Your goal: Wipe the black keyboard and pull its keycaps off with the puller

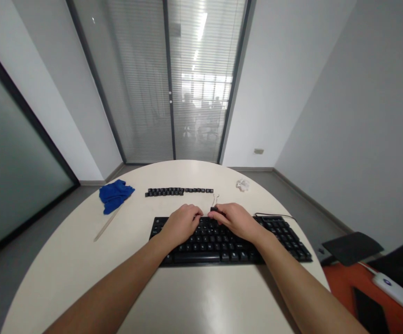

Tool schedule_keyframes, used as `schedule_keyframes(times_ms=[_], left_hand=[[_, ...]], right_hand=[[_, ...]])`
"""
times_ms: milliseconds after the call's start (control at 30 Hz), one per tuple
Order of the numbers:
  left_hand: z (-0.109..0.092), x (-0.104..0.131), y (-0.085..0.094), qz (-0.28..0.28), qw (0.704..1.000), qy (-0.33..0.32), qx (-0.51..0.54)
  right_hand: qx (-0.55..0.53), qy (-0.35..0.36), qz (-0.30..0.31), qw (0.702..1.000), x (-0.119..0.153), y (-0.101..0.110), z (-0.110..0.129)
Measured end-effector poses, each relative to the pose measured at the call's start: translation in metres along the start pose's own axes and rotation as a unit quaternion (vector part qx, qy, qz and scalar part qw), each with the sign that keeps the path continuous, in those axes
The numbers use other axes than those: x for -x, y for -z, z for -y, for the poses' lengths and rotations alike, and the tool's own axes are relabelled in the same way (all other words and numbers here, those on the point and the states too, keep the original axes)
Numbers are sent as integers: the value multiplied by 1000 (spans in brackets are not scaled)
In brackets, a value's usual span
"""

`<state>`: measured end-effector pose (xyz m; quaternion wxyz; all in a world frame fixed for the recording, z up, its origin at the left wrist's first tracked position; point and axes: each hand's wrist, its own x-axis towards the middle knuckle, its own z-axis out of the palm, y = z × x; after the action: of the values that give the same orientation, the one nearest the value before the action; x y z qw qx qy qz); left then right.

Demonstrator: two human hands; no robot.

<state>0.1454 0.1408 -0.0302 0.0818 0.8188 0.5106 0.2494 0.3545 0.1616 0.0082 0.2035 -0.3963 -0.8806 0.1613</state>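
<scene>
A black keyboard (201, 256) lies on the round table in front of me. My left hand (183, 223) is on its upper left part, fingers curled together near the back key rows. Whatever its fingertips hold, if anything, is hidden. To the right of it, my right hand (236, 220) is closed over the back rows. Between its thumb and fingers is the black handle of a wire keycap puller (214, 209), its two thin wire prongs pointing away from me. Beyond the hands, loose black keycaps (165, 191) stand in rows on the table.
A blue cloth (114, 195) lies at the left, with a thin pale stick (107, 225) partly under it. Crumpled white tissue (243, 185) is at the back right. The keyboard's cable (274, 214) runs along its back edge. An orange chair seat (347, 287) shows beyond the table's right edge.
</scene>
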Motion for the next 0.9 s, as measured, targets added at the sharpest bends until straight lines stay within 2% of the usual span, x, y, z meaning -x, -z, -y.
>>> schedule_keyframes(times_ms=[200,433,567,900], left_hand=[[-2,0,3,-11,1000,-12,16],[-6,3,7,0,997,-57,53],[-5,4,6,4,996,-70,58],[-12,3,7,21,994,-106,6]], right_hand=[[13,37,3,999,0,-1,-6],[-40,-31,-11,999,-2,-3,-17],[-78,-32,-5,996,-2,-4,-19],[-93,-23,-14,995,-2,-5,-20]])
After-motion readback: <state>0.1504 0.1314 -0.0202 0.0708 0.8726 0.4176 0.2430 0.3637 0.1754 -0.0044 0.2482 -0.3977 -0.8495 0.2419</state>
